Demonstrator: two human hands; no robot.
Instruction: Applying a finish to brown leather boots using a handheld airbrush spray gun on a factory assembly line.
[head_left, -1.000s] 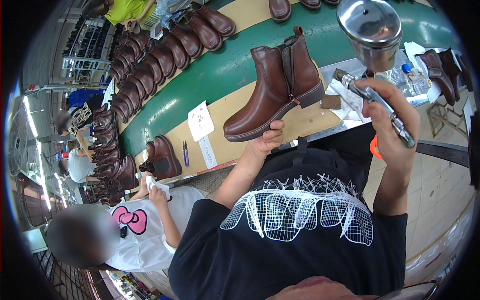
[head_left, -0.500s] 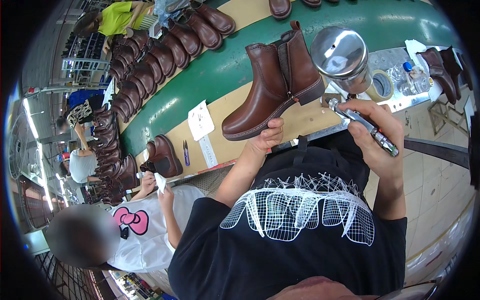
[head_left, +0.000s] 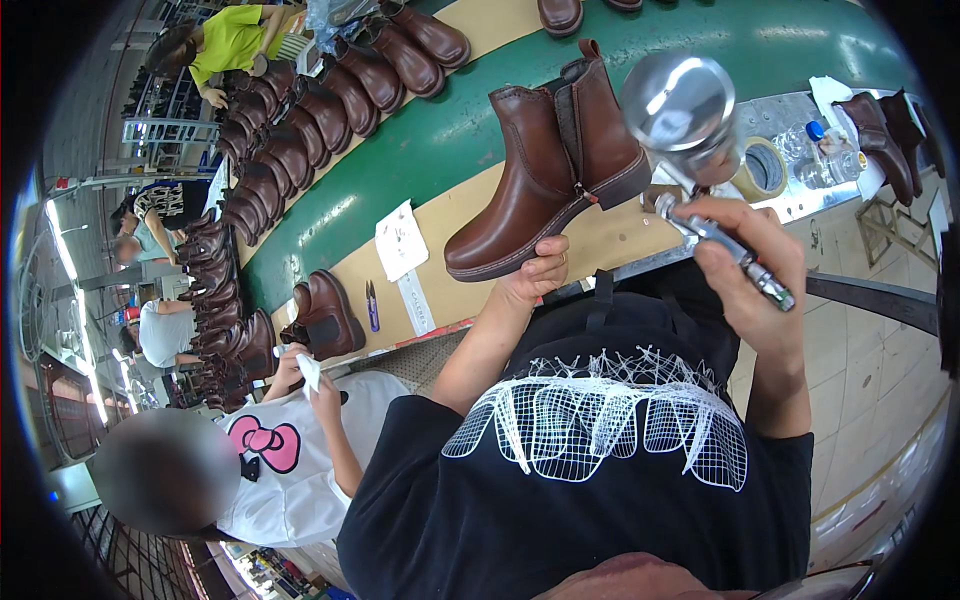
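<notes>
A brown leather ankle boot (head_left: 540, 180) is held up over the bench, toe to the left, its side zip hanging open. My left hand (head_left: 538, 272) grips it low at the sole, fingers wrapped round the edge. In my right hand (head_left: 750, 255), closed around its metal body, is a spray gun (head_left: 735, 250) with a shiny round metal cup (head_left: 680, 105) on top. The cup stands just right of the boot's heel, slightly blurred. Where the nozzle points, I cannot make out.
A green conveyor belt (head_left: 420, 160) carries rows of brown shoes (head_left: 310, 125). Purple-handled snips (head_left: 372, 306) and a white paper (head_left: 402, 243) lie on the cardboard-covered edge. Right are a tape roll (head_left: 764, 168) and a plastic bottle (head_left: 835, 165). A co-worker in white (head_left: 300, 460) sits at left.
The spray gun's cup has tilted a little, while the boot and my left hand stay nearly still. The co-worker's hands with the white cloth have shifted slightly.
</notes>
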